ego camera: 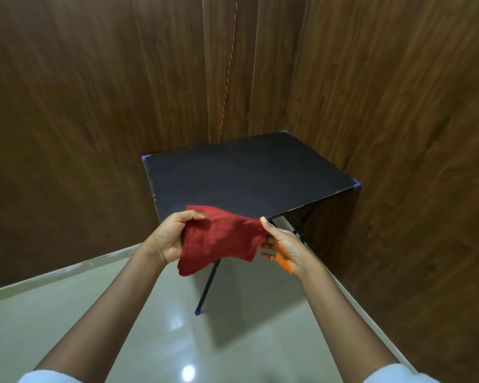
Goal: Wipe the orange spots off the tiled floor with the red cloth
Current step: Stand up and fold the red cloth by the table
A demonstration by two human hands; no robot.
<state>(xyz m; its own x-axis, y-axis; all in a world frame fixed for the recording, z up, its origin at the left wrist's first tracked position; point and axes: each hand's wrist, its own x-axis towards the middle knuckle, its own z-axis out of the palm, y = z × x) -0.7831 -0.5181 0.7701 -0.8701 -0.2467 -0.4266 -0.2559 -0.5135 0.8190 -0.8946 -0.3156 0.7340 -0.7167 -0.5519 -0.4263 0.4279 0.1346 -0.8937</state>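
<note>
Both grips are clenched on the red knitted cloth [221, 239]: my left hand [174, 236] pinches its left edge between thumb and fingers, and my right hand [284, 246] pinches the right edge, so the cloth is stretched between them in the air, with one loose corner drooping at the lower left. I see orange staining on the palm side of the right hand, near the heel. White sleeve cuffs show at both bottom corners of the head view.

The cloth hangs over the near edge of a small black-topped folding desk [249, 172], above it and, as far as I can tell, not touching it. The desk has thin black legs, one with a blue foot, and blue tape at its corners. It stands in a corner formed by dark brown wood-grain wall panels [80, 106], close against the right-hand wall. A thin red cord [230, 59] runs down the wall behind the desk.

Below my arms lies the glossy pale grey-green tiled floor [67, 313], with bright light reflections on it. I cannot make out any orange spots on the part of the floor in view.
</note>
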